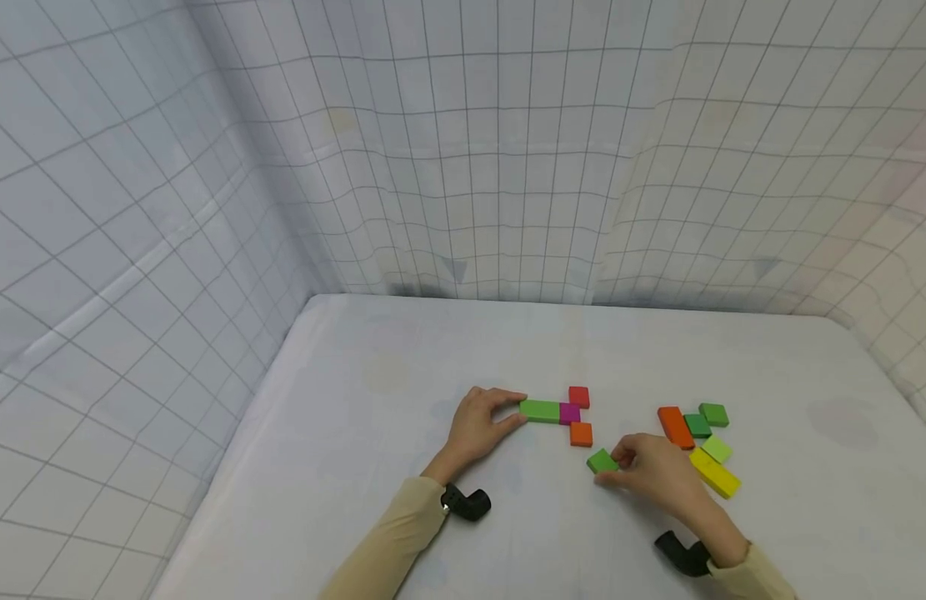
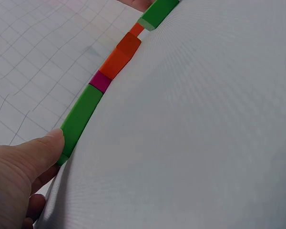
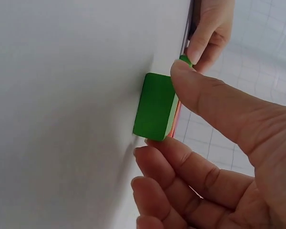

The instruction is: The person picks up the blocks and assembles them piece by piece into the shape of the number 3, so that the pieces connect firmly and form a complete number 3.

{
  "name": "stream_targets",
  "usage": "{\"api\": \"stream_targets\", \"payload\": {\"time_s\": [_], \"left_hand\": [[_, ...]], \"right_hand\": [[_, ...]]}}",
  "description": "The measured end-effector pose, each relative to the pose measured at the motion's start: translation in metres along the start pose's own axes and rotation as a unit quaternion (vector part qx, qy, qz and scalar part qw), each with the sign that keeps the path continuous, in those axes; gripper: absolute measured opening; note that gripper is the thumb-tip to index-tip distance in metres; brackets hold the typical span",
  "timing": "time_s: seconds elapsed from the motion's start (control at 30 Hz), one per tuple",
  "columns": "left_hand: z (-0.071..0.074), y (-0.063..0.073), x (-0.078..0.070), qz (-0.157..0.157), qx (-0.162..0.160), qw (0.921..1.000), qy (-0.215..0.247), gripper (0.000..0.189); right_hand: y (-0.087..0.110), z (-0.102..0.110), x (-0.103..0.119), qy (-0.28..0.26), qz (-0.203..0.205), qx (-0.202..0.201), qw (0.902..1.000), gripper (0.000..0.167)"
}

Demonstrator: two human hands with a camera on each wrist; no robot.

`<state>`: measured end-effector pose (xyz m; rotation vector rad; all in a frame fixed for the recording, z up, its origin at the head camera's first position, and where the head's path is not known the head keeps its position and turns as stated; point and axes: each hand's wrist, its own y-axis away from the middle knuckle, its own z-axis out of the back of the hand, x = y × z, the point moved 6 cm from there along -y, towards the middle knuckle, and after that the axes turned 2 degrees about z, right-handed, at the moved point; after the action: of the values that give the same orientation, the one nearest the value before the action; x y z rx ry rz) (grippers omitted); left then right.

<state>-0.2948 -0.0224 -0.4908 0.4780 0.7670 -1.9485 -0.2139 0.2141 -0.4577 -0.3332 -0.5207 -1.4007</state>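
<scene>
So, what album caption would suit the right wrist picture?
A right hand pinches a green block in close-up while, beyond it, the left hand grips another green block.

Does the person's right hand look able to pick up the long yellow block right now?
Probably not yet: the right hand is pinching a small green block. Otherwise, the long yellow block lies nearby, its top uncovered.

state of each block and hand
left hand: pinching green bar
right hand: pinching small green block
green bar: flat, held
small green block: pinched
purple block: flat
red block: flat
orange block: flat
orange bar: flat
yellow bar: flat
lime block: flat
dark green block: flat
rear green block: flat
</scene>
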Motion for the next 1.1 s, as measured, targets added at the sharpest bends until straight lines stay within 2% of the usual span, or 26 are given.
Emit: {"api": "stream_targets", "payload": {"time_s": [0.2, 0.8, 1.1], "left_hand": [[0.000, 0.000, 0.000, 0.001, 0.004, 1.0000, -0.004, 0.033], [0.000, 0.000, -0.001, 0.002, 0.006, 1.0000, -0.005, 0.033], [-0.001, -0.001, 0.001, 0.008, 0.007, 0.9999, -0.006, 0.033]], "right_hand": [[-0.003, -0.006, 0.008, 0.006, 0.023, -0.014, 0.9996, 0.031], [-0.008, -0.012, 0.016, 0.005, 0.039, -0.025, 0.9989, 0.031], [-0.010, -0.012, 0.017, 0.005, 0.034, -0.024, 0.9991, 0.032]]}}
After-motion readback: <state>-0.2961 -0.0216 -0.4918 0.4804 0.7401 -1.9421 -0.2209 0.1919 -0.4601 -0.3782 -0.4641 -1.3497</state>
